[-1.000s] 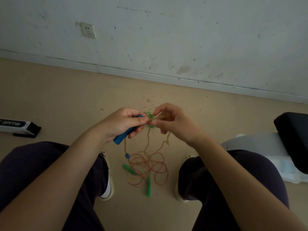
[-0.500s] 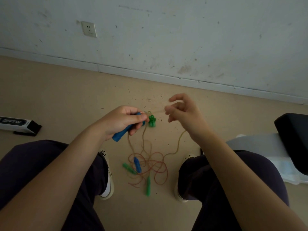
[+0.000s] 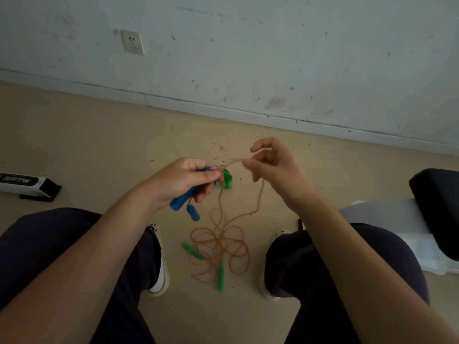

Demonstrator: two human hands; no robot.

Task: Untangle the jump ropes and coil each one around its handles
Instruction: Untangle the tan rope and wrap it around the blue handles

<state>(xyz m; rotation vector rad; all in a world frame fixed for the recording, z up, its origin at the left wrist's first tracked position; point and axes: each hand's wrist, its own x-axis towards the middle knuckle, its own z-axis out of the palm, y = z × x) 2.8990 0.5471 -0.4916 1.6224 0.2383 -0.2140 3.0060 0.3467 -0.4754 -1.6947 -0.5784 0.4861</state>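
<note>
Beige floor (image 3: 87, 145) below, blue handle (image 3: 185, 198) gripped in left hand (image 3: 178, 181), tan rope (image 3: 259, 199) pinched by right hand (image 3: 273, 167), green handles (image 3: 219, 274) lying beneath.

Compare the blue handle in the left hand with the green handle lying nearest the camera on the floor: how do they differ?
The blue handle is gripped in the left hand and held off the floor; the green handle lies loose on the floor, untouched. The blue handle slants, partly hidden by fingers; the green handle shows whole, pointing roughly toward the camera beside the heap of cord. Both are slim plastic jump-rope handles with cord attached.
</note>
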